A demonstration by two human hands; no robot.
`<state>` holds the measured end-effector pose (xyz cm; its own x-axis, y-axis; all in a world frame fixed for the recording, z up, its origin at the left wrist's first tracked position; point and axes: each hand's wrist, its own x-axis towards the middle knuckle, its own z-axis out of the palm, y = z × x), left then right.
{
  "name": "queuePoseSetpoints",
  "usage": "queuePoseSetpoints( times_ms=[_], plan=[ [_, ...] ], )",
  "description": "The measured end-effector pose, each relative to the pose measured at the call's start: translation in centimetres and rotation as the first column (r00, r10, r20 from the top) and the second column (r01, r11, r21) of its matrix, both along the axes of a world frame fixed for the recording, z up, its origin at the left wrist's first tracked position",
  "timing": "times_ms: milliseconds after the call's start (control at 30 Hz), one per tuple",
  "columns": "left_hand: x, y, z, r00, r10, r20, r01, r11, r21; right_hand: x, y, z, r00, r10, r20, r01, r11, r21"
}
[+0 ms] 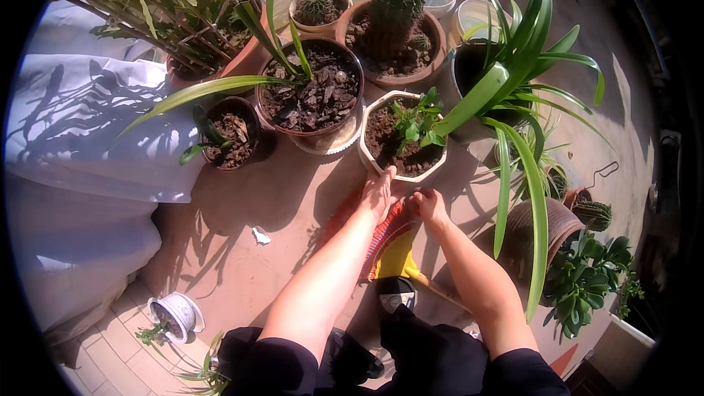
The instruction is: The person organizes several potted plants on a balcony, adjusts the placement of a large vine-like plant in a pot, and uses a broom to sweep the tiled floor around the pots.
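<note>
A white octagonal pot [364,146] with soil and a small leafy green plant [415,121] stands in front of me. My left hand [379,195] is at its near side, the thumb up by the rim and the fingers partly hidden below. My right hand [432,209] is curled just under the pot's near right edge; whether it grips anything is not visible. Beneath my hands lies a broom [393,253] with red bristles, colored stitching and a yellow cap. Its handle [440,289] runs toward the lower right, partly behind my right forearm.
A bark-filled pot [311,129] and a cactus pot [389,80] stand behind. Long strap leaves [522,165] arch in from the right, close to my right arm. A ribbed clay pot [542,225] lies tipped at right. White cloth [99,132] hangs at left; a small white pot [179,316] sits lower left.
</note>
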<state>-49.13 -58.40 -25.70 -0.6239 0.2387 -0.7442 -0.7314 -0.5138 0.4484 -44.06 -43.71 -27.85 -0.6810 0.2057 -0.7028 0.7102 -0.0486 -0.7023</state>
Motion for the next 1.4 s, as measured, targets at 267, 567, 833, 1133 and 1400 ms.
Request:
queuePoseSetpoints(
  times_ms=[267, 567, 833, 1133, 1400],
  plan=[
    [9.0, -11.2, 0.0, 0.654, -0.75, -0.098, 0.562, 0.569, -0.601, 13.4, 2.8, -5.0, 0.787, 0.613, -0.068, -0.486, 0.684, 0.545],
    [15.2, -36.1, 2.5, 0.913, -0.292, 0.287, 0.406, 0.727, -0.553, 19.1, 0.8, -2.9, 0.575, 0.788, 0.218, -0.784, 0.455, 0.423],
    [35.3, -51.6, 4.8, 0.482, 0.871, 0.094, -0.506, 0.364, -0.782, 16.8, -5.0, 2.0, 0.251, 0.786, 0.565, -0.948, 0.081, 0.309],
    [42.5, -62.0, 1.6, 0.21, 0.977, -0.036, -0.604, 0.101, -0.791, 11.0, 1.7, -3.7, -0.277, 0.883, 0.378, -0.916, -0.361, 0.172],
    [40.0, -62.5, 1.1, -0.013, 0.99, -0.138, -0.769, -0.098, -0.632, 2.4, -9.6, 2.6, -0.373, 0.664, 0.648, -0.775, -0.607, 0.175]
  ],
)
